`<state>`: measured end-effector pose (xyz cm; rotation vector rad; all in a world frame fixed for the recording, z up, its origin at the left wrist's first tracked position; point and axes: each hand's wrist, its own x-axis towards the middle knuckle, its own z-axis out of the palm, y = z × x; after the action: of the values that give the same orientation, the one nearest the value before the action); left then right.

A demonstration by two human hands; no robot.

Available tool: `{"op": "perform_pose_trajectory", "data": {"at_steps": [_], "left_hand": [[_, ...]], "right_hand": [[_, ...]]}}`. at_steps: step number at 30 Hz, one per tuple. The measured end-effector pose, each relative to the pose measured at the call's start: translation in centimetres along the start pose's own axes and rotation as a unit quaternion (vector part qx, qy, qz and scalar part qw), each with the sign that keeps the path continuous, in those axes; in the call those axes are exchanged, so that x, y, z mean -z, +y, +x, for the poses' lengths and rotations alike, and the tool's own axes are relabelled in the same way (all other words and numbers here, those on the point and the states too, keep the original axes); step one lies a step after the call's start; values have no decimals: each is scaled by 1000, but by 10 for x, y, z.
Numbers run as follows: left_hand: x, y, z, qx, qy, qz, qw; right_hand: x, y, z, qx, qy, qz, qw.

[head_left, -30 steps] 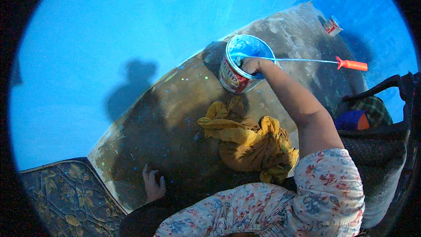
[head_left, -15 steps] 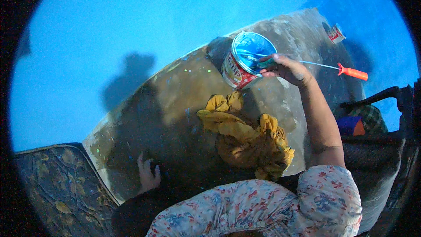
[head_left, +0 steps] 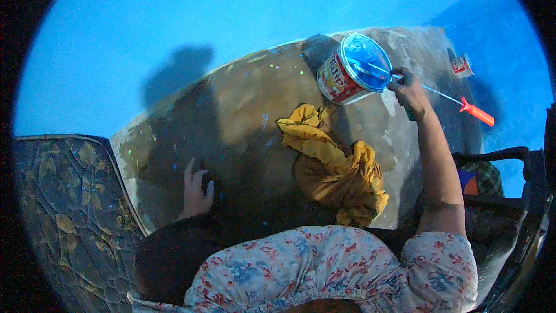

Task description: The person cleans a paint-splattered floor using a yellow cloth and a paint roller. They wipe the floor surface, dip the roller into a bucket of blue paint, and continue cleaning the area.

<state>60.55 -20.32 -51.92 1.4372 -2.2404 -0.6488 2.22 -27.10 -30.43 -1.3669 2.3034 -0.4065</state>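
Observation:
A bucket with a red and white printed side stands tilted on the floor, blue paint coating its inside. A paint roller with an orange handle leans across its rim, the thin metal rod passing by my hand. My right hand is closed at the bucket's right rim, its fingertips against the rim or the rod. A dark green bit of something shows under that palm; its kind is hidden. My left hand is low at the left over the floor in shadow, fingers apart, holding nothing.
A crumpled mustard-yellow cloth lies on the paint-spotted floor. Blue walls rise beyond. A small tin stands far right. A dark leaf-patterned panel is at the left, a dark chair-like frame at the right.
My right hand has drawn back from over the bucket's opening to its right rim. The bucket now appears further right, as the view has shifted. My left hand stays spread.

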Motion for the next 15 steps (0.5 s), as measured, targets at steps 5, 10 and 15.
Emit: {"op": "perform_pose_trajectory", "data": {"at_steps": [5, 10, 15], "left_hand": [[-1, -6, -2, -8, 7, -9, 1000], [3, -9, -3, 2, 14, -20, 1000], [2, -10, -2, 9, 18, -49, 999]], "right_hand": [[-24, 9, -2, 81, -7, -88, 993], [-22, -13, -1, 26, -139, -210, 967], [5, 6, 18, -1, -152, 103, 983]]}}
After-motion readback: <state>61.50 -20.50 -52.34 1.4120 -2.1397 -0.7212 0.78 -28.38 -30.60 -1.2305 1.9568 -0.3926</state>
